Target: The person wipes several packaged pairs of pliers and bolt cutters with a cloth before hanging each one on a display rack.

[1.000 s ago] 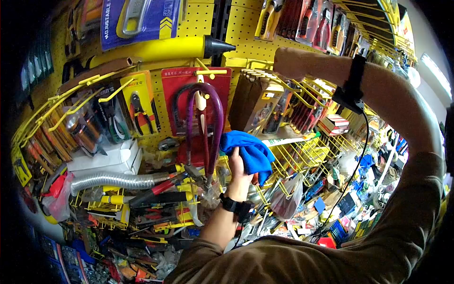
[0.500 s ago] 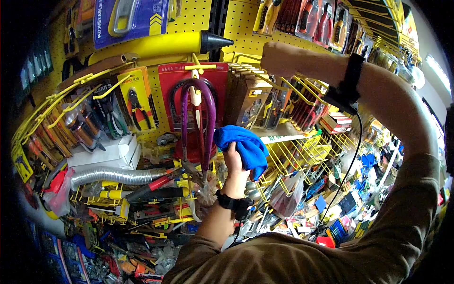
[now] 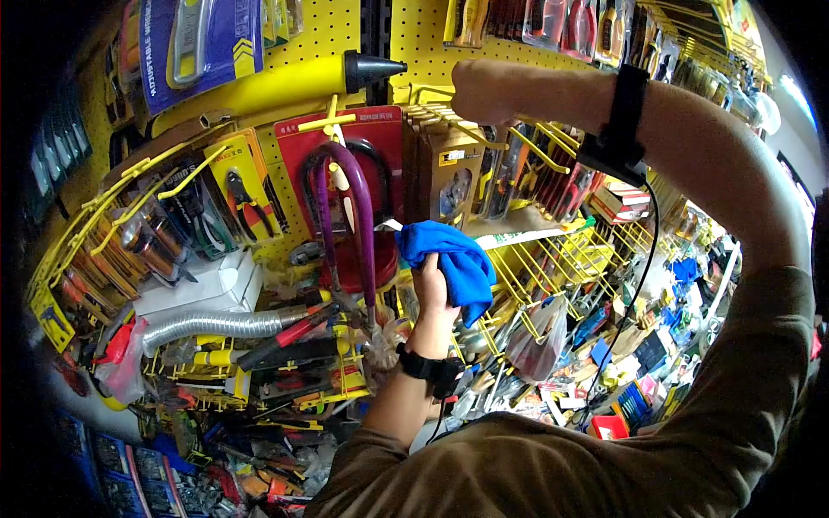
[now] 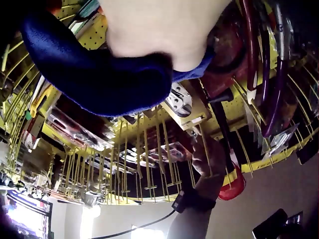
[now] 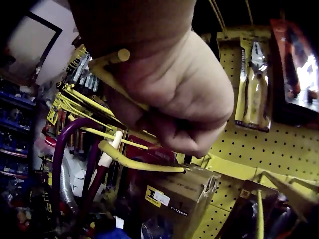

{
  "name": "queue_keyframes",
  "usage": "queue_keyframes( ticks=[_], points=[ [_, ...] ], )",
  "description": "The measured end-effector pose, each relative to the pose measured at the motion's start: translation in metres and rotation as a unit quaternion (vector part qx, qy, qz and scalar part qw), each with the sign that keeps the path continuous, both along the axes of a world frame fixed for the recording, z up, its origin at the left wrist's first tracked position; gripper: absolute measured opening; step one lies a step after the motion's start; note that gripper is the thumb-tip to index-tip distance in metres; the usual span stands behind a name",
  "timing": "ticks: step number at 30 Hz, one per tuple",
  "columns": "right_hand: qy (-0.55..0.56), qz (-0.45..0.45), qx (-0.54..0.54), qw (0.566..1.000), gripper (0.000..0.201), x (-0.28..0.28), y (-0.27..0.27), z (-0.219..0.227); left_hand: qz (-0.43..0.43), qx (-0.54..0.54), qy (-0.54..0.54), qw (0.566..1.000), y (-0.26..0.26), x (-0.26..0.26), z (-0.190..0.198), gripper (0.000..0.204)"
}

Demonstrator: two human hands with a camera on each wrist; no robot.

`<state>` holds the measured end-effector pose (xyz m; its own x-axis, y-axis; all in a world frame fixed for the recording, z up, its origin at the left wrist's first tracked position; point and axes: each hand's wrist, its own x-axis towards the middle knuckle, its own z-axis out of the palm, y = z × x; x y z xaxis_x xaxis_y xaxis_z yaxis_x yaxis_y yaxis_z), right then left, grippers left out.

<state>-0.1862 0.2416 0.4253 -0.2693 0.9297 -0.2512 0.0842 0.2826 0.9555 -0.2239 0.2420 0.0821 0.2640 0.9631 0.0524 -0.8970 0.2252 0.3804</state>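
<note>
My left hand (image 3: 433,289) grips a bunched blue cloth (image 3: 462,263), held up in front of the rack; a small white tag (image 3: 392,224) sticks out from its upper left. In the left wrist view the cloth (image 4: 99,82) hangs in a loose fold beside the hand. My right arm reaches across the top, and its hand (image 3: 484,93) is among the yellow hooks, just above a boxed tool (image 3: 449,177). In the right wrist view the right hand's fingers (image 5: 184,137) curl in near the box's top (image 5: 182,199); I cannot tell what they hold.
Yellow hooks (image 3: 548,155) jut from the pegboard around my right hand. A purple U-shaped bar (image 3: 358,194) hangs left of the cloth. A silver flexible duct (image 3: 220,325) lies lower left. A plastic bag (image 3: 537,341) hangs at the right, above cluttered goods.
The view has shifted, so the rack slides left and slightly up. My right hand has moved left toward the box. The cloth stays gripped, and a white tag now shows beside it.
</note>
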Motion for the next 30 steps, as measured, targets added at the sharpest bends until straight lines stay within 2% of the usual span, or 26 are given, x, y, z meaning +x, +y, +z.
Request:
queue_keyframes(
  ticks=[3, 7, 8, 9, 10, 11, 13, 14, 17, 18, 19, 21, 23, 24, 25, 26, 27, 29, 30],
  points=[
    [-0.018, -0.023, -0.034, 0.999, 0.03, -0.009, -0.007, 0.005, 0.028, 0.021, 0.031, 0.999, -0.005, -0.003, 0.006, 0.018],
    [0.005, -0.028, -0.024, 0.999, 0.024, -0.006, -0.003, 0.008, 0.004, -0.002, 0.047, 0.999, 0.001, -0.003, 0.003, 0.019],
    [0.167, -0.101, 0.019, 0.981, 0.025, 0.003, 0.01, 0.011, 0.009, 0.013, 0.049, 0.999, 0.0, -0.003, 0.005, 0.02],
    [0.324, -0.172, 0.059, 0.928, 0.026, 0.012, 0.022, 0.01, 0.015, 0.028, 0.051, 0.998, -0.001, -0.003, 0.006, 0.02],
    [-0.074, 0.0, -0.071, 0.995, 0.025, -0.012, 0.011, 0.018, 0.016, 0.026, 0.053, 0.998, -0.003, -0.004, 0.009, 0.02],
    [-0.073, 0.001, -0.071, 0.995, 0.025, 0.007, 0.029, 0.013, 0.012, 0.027, 0.054, 0.998, -0.004, -0.004, 0.012, 0.021],
    [0.025, 0.065, -0.038, 0.997, 0.022, 0.054, 0.072, -0.004, 0.008, 0.026, 0.058, 0.998, -0.005, -0.003, 0.011, 0.021],
    [0.026, 0.066, -0.038, 0.997, 0.022, 0.036, 0.051, -0.002, 0.008, 0.021, 0.063, 0.998, -0.004, -0.002, 0.008, 0.021],
    [0.041, -0.043, -0.028, 0.998, 0.022, -0.015, -0.017, 0.0, 0.024, 0.019, 0.088, 0.996, -0.005, -0.002, 0.008, 0.02],
    [0.025, -0.002, -0.054, 0.998, 0.027, -0.01, -0.009, 0.003, 0.019, 0.029, 0.082, 0.996, -0.003, -0.002, 0.004, 0.02],
    [0.025, -0.003, -0.054, 0.998, 0.027, -0.003, 0.006, 0.006, 0.014, 0.039, 0.074, 0.996, 0.001, -0.001, 0.001, 0.02],
    [0.034, -0.059, -0.079, 0.995, 0.029, 0.01, 0.041, 0.012, 0.011, 0.043, 0.079, 0.996, 0.008, 0.002, -0.008, 0.02],
    [0.04, -0.088, -0.092, 0.991, 0.031, 0.012, 0.046, 0.011, 0.007, 0.045, 0.086, 0.995, 0.008, 0.0, -0.006, 0.02],
    [0.222, -0.143, -0.031, 0.964, 0.03, 0.015, 0.047, 0.009, -0.002, 0.037, 0.082, 0.996, 0.008, 0.0, -0.005, 0.02],
    [0.395, -0.191, 0.032, 0.898, 0.03, 0.015, 0.046, 0.008, -0.009, 0.028, 0.078, 0.996, 0.005, -0.002, 0.001, 0.019],
    [0.093, -0.144, 0.018, 0.985, 0.026, 0.01, 0.047, -0.005, -0.007, 0.028, 0.077, 0.997, 0.001, -0.001, 0.007, 0.019],
    [0.093, -0.141, 0.017, 0.985, 0.026, 0.012, 0.046, -0.007, 0.012, 0.024, 0.088, 0.996, -0.006, -0.001, 0.013, 0.019],
    [0.045, -0.013, -0.033, 0.998, 0.022, -0.003, 0.0, -0.002, 0.032, 0.019, 0.101, 0.994, -0.009, -0.003, 0.013, 0.018],
    [0.08, 0.006, -0.03, 0.996, 0.02, -0.001, -0.004, -0.001, 0.014, 0.006, 0.117, 0.993, -0.007, -0.002, 0.012, 0.018]
  ],
)
